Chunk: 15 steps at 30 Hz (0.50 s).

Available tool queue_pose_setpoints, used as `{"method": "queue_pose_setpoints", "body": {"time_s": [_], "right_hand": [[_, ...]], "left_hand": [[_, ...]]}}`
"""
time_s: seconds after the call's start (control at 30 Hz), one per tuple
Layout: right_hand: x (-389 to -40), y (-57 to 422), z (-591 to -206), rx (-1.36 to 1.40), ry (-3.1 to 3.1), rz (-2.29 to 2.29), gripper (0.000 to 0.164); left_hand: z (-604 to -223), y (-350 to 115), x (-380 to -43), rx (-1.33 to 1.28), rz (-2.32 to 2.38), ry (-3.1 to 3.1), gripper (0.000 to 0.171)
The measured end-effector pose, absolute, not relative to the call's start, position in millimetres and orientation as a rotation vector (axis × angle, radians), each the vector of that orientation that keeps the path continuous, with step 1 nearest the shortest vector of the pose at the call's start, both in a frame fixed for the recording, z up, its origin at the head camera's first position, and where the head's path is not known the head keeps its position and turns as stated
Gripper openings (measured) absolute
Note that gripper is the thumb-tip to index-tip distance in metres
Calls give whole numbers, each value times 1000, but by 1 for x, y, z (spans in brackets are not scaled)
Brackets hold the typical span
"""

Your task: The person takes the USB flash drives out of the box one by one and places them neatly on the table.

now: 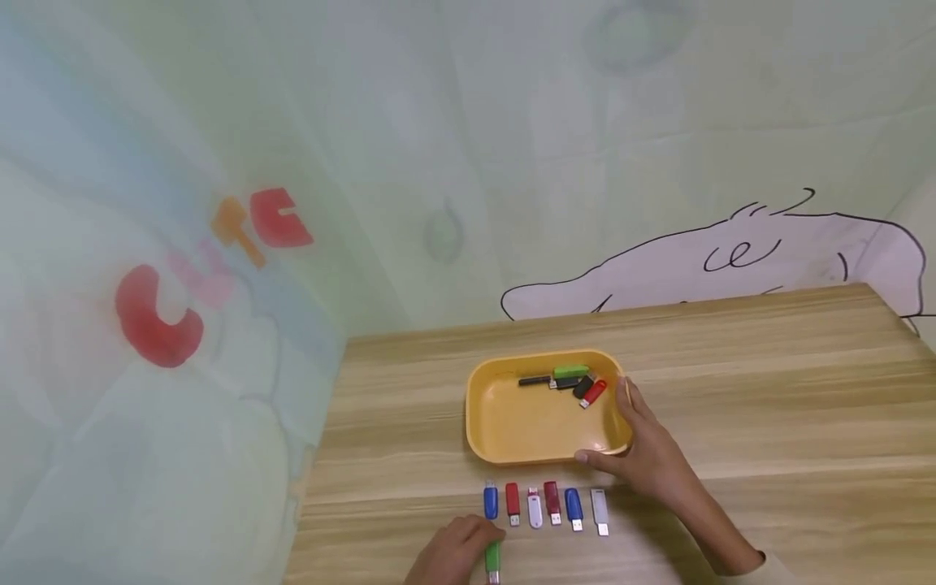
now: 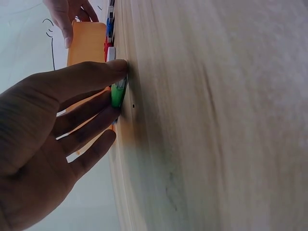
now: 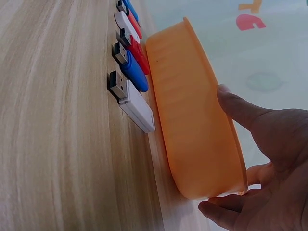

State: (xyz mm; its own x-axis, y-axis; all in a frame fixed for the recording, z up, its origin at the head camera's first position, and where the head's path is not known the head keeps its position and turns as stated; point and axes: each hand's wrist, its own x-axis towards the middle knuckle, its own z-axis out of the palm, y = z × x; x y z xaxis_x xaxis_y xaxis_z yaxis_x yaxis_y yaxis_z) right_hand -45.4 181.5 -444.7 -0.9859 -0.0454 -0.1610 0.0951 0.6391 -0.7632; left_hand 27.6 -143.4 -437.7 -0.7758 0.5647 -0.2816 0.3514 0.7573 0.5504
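My left hand (image 1: 453, 551) pinches a green USB stick (image 1: 493, 559) at the table's near side, its metal plug pointing toward me. In the left wrist view, thumb and fingertips lie on either side of this stick, right at the tabletop. My right hand (image 1: 654, 455) grips the right end of a yellow plastic tray (image 1: 512, 426), thumb on the near rim and fingers around the far corner. Inside, toward the back right, lie a green USB stick (image 1: 570, 371), a red USB stick (image 1: 594, 393) and several black ones (image 1: 582, 387).
Between tray and left hand runs a row of USB sticks: blue (image 1: 491, 502), red (image 1: 513, 504), white (image 1: 535, 512), dark red (image 1: 552, 502), another blue (image 1: 574, 507) and pale grey (image 1: 600, 509). The wooden table (image 1: 790, 390) meets a printed curtain (image 1: 409, 203) behind.
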Motion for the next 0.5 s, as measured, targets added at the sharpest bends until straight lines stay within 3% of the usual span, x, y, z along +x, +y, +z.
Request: {"method": "queue_pose_setpoints", "body": {"time_s": [0.5], "right_hand": [[-45, 182, -444, 33, 2702, -1256, 134]], "left_hand": [[-433, -145, 25, 730, 615, 2525, 66]]}}
